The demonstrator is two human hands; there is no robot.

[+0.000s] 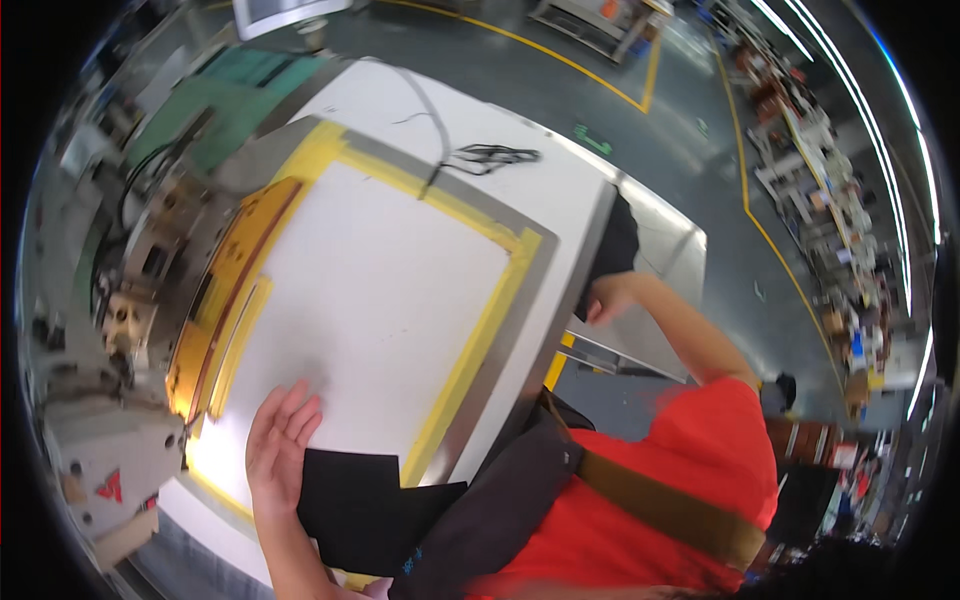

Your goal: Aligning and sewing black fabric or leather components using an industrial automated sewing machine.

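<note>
My left hand hovers over the lower left of a white work surface edged with yellow tape. Its fingers are together but extended, and nothing is in them. Right beside that wrist, a black fabric piece lies at the near edge, partly hidden by my clothing. Out past the table's right edge, my right hand has its fingers closed at the lower end of dark fabric, seemingly gripping it; the fingertips are hard to see. A sewing machine with a yellow guard plate borders the surface on the left.
A grey-white machine housing stands at the lower left. Thin black cables lie coiled at the table's far side. A metal side stand adjoins the right edge. Beyond are a floor with yellow lines and rows of workbenches.
</note>
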